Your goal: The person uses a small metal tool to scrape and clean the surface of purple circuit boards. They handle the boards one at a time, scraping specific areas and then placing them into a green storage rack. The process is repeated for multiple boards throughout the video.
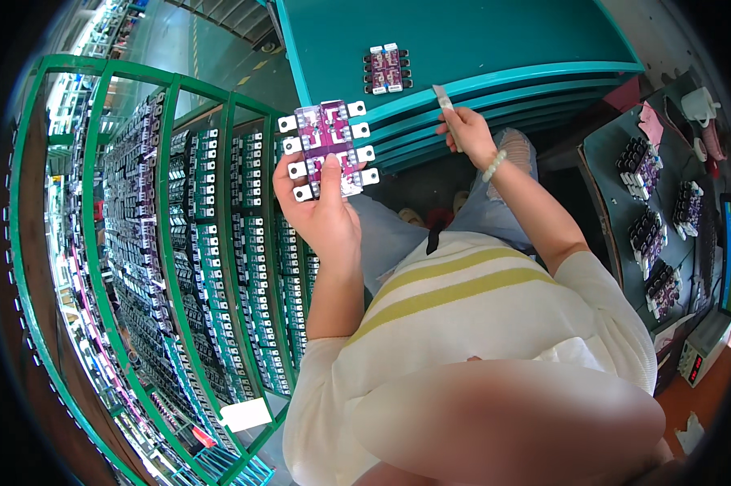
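Note:
In my left hand (326, 220) is a purple electronic module (326, 134) with clear housings and white, holed tabs along two sides. My thumb lies across its face, and the fingers behind it are mostly hidden. My right hand (470, 138), apart from the module, pinches a short, flat, pale grey blade-like tool (442, 98) whose tip points away from me. Its exact kind is unclear. Beyond both hands, a similar purple module (387, 69) with black tabs lies on the teal tabletop (503, 40).
A green rack (173, 162) packed with rows of similar modules stands close on my left. Below the tabletop edge run stacked teal ledges (495, 109). To the right, a dark bench (616, 174) carries several module clusters (645, 235) and a white mug (697, 105).

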Demonstrator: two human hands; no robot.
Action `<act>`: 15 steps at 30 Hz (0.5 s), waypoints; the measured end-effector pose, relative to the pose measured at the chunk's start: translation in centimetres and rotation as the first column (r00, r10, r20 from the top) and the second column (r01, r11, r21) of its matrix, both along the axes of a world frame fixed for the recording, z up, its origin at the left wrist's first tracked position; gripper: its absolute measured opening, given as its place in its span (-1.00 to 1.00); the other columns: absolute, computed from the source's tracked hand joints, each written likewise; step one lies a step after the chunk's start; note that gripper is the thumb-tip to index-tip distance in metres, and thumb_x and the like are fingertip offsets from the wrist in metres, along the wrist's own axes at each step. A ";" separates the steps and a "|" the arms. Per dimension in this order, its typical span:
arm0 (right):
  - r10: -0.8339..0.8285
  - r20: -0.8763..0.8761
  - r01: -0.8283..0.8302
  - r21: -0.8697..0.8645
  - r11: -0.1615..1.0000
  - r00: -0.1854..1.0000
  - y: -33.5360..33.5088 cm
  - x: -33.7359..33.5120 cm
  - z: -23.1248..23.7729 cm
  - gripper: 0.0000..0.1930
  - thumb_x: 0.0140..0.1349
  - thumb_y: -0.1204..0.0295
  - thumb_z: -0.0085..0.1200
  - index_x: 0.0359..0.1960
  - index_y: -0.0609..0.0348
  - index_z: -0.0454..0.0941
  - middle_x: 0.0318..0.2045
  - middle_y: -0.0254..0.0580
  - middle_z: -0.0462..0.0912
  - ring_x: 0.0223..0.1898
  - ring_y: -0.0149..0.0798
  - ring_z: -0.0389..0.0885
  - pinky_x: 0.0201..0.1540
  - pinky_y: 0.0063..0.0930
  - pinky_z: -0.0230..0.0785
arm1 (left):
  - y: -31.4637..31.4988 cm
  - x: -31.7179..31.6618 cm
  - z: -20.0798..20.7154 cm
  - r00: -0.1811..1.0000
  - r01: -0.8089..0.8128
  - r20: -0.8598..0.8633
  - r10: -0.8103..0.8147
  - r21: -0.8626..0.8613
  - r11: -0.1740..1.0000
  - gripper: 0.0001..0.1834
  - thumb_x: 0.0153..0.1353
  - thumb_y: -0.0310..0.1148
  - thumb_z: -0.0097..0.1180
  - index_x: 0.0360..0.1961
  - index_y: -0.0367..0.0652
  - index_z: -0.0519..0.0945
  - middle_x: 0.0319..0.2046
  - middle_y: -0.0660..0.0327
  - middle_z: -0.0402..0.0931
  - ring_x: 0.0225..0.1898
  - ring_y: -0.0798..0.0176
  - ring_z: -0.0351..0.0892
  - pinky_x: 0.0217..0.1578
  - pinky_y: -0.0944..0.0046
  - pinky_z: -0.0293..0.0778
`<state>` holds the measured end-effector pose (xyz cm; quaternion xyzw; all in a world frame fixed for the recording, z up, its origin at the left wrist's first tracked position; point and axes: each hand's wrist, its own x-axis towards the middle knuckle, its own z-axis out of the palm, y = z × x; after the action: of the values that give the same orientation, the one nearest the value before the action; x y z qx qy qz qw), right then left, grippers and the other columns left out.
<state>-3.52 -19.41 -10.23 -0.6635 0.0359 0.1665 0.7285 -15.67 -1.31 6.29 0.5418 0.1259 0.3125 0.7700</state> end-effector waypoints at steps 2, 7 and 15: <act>-0.025 -0.005 0.025 0.079 0.997 1.000 0.2 -0.7 0.7 -0.78 0.34 0.36 -0.09 -0.14 0.26 0.45 -0.42 -0.22 0.58 -0.57 -0.52 0.41 -0.54 -0.62 0.32 | 0.1 0.1 0.1 0.999 0.040 0.019 -0.039 -0.030 0.999 -0.61 0.14 -0.67 0.07 -0.02 -0.26 0.28 -0.20 0.08 0.40 -0.25 0.23 0.56 -0.28 0.12 0.66; 0.157 0.018 -0.144 0.517 0.844 0.987 0.3 -3.0 6.3 -0.84 0.22 0.50 0.02 -0.17 0.22 0.47 -0.30 -0.21 0.59 -0.45 -0.53 0.36 -0.39 -0.63 0.24 | -0.2 0.2 -0.1 0.979 0.198 0.085 -0.187 -0.134 0.971 -0.66 0.22 -0.65 -0.03 0.01 -0.26 0.27 -0.15 0.10 0.40 -0.17 0.24 0.53 -0.22 0.09 0.63; 0.359 0.070 -0.329 0.589 0.738 0.931 1.4 -6.3 13.5 -0.75 0.33 0.35 -0.02 -0.11 0.28 0.50 -0.60 -0.52 0.33 -0.62 -0.62 0.09 -0.59 -0.67 -0.07 | -1.6 -0.9 -0.1 0.928 0.353 0.174 -0.329 -0.132 0.926 -0.49 0.18 -0.73 -0.09 0.16 -0.29 0.19 -0.04 0.09 0.35 -0.02 0.25 0.44 0.03 0.18 0.42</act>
<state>-9.80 -18.00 3.24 -0.3940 -0.1233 0.3170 0.8539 -16.60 -2.94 6.19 0.4665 -0.0033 0.2021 0.8611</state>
